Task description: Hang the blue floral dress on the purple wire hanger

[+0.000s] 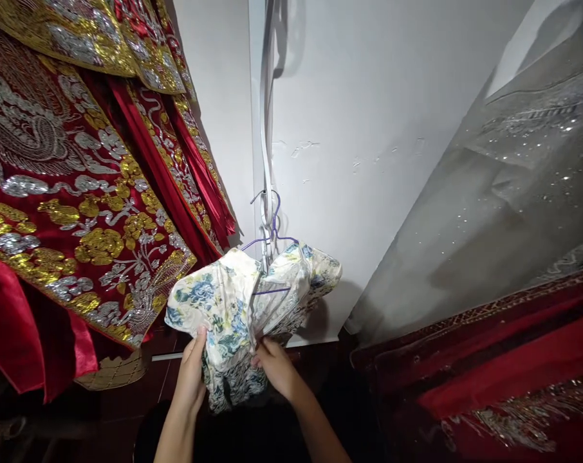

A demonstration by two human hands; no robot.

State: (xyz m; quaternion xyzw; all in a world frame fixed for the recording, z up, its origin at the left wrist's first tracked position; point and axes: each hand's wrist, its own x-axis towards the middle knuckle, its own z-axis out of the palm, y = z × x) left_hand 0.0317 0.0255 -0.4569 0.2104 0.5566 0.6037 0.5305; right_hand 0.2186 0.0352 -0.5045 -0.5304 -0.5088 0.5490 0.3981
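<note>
A white floral dress (224,308) with blue, green and yellow print hangs on a purple hanger (275,222) in front of the white wall. At the dress's left side, below the sleeve, my left hand (192,366) is closed on the fabric, thumb on top. My right hand (271,360) pinches the edge of the front opening near the waist. Through the open neckline shows the hanger's lower bar. The skirt gathers below my hands and drops into shadow.
Red garments with gold and silver embroidery (98,244) hang close on the left. A sparkly whitish gown (504,206) hangs at the right, above dark red fabric (494,366). A white strap (265,128) runs down the wall above the hanger. A woven basket (115,373) stands low at left.
</note>
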